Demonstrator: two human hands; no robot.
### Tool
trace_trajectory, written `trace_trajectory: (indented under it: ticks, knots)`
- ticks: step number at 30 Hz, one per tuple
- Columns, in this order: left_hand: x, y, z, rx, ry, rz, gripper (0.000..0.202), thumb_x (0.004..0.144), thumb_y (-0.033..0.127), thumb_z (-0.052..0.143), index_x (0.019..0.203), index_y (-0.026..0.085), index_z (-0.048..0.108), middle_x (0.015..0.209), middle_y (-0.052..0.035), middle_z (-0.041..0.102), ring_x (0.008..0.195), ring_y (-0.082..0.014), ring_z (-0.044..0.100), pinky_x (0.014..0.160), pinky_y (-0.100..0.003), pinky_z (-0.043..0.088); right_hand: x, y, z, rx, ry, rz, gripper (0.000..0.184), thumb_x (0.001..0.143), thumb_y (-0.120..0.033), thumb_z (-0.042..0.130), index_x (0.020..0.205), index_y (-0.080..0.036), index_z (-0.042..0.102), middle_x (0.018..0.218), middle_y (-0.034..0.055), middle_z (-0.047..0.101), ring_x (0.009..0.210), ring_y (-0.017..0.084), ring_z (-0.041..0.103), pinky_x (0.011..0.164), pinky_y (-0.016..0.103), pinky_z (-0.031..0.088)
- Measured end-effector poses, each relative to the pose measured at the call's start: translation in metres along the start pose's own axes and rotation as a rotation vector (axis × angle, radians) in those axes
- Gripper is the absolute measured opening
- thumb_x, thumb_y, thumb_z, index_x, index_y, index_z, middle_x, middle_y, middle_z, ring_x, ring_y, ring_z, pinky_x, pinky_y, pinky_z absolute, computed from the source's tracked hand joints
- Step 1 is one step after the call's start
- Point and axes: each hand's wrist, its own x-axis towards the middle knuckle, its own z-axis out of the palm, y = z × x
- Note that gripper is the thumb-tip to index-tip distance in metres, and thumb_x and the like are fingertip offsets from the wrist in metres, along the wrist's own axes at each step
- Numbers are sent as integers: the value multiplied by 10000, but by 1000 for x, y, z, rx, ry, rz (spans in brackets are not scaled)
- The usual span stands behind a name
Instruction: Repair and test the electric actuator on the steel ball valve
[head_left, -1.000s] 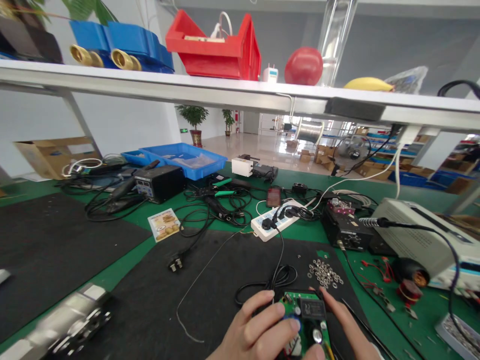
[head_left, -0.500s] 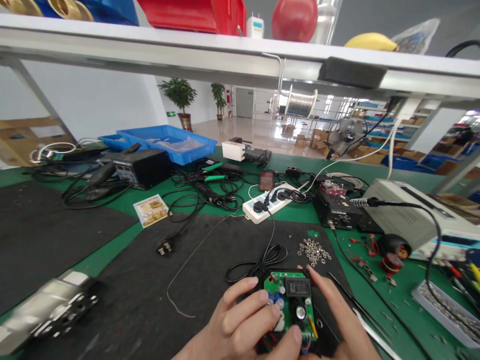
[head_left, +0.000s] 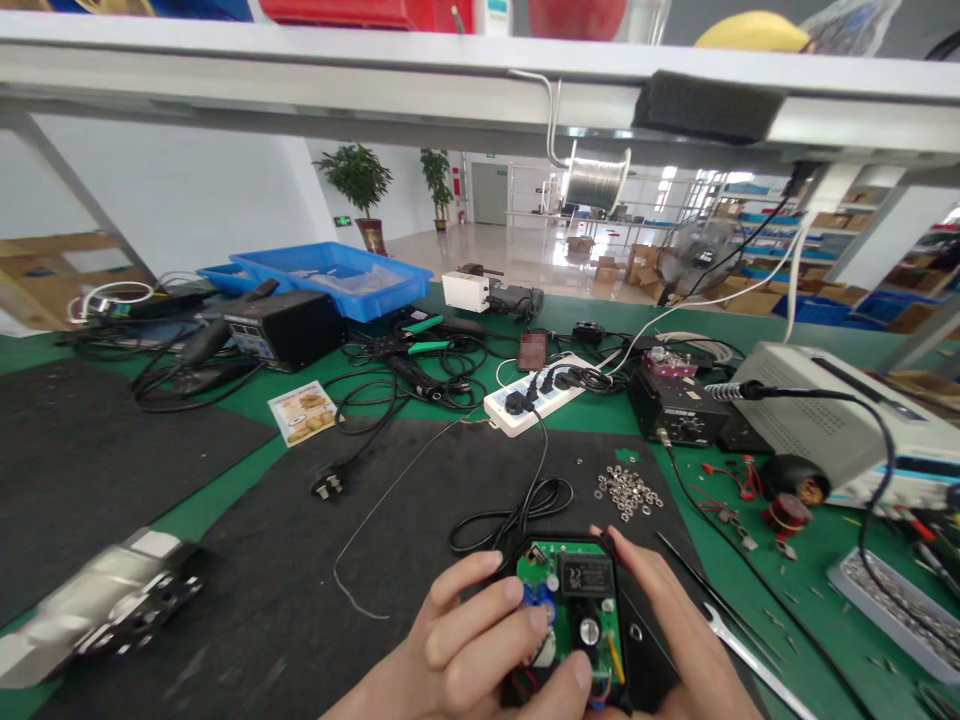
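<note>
A green circuit board (head_left: 563,570) with a black relay-like block, capacitors and blue parts sits in a black housing (head_left: 627,640) at the bottom centre. My left hand (head_left: 487,630) curls over its left side, fingertips on the blue components and thumb at the lower middle of the board. Along the right side of the housing my right hand (head_left: 667,620) grips it, index finger stretched up to the top right corner; its other fingers are mostly hidden. A black cord (head_left: 517,520) lies coiled just behind the housing.
Loose nuts and washers (head_left: 628,491) are piled behind my right hand. A wrench (head_left: 750,660) lies to the right. A white power strip (head_left: 536,394) stands farther back. At left rests a metal fitting (head_left: 97,600). A shelf (head_left: 375,90) crosses overhead.
The board and both hands appear shifted slightly left. The camera view has tilted a little, with the shelf higher in the picture. My grip looks the same.
</note>
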Motion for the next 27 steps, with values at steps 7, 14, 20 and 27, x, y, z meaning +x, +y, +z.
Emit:
trace_trajectory:
  ticks: [7, 14, 20, 27]
  knots:
    - [5, 2, 0, 30, 34, -7, 289, 688, 209, 920, 887, 270, 719, 1031, -13, 551, 1031, -170, 552, 1106, -386, 515, 4, -3, -3, -24, 27, -60, 1032, 832, -719, 688, 1600, -181, 257, 1451, 178, 572, 1303, 334, 610, 1057, 393, 557]
    - [7, 2, -2, 54, -11, -2, 309, 690, 265, 938, 912, 280, 724, 1039, -20, 543, 1033, -179, 550, 1094, -404, 514, 4, -2, -4, -54, 46, -67, 1046, 804, -657, 768, 1592, -195, 259, 1448, 147, 583, 1295, 301, 620, 1074, 358, 543]
    - [12, 5, -5, 77, -67, -42, 407, 723, 490, 918, 1045, 299, 758, 1065, -36, 514, 1076, -197, 527, 1134, -429, 480, 3, -4, -4, -72, 67, -72, 1075, 780, -696, 763, 1596, -198, 272, 1437, 166, 596, 1259, 340, 646, 1032, 406, 580]
    - [23, -4, -8, 32, -153, -39, 519, 712, 542, 901, 1155, 317, 753, 1165, -59, 528, 1189, -265, 511, 1162, -507, 457, 14, -11, -21, -189, 1, -84, 1196, 757, -631, 819, 1661, -252, 133, 1443, 142, 610, 1234, 386, 661, 963, 430, 624]
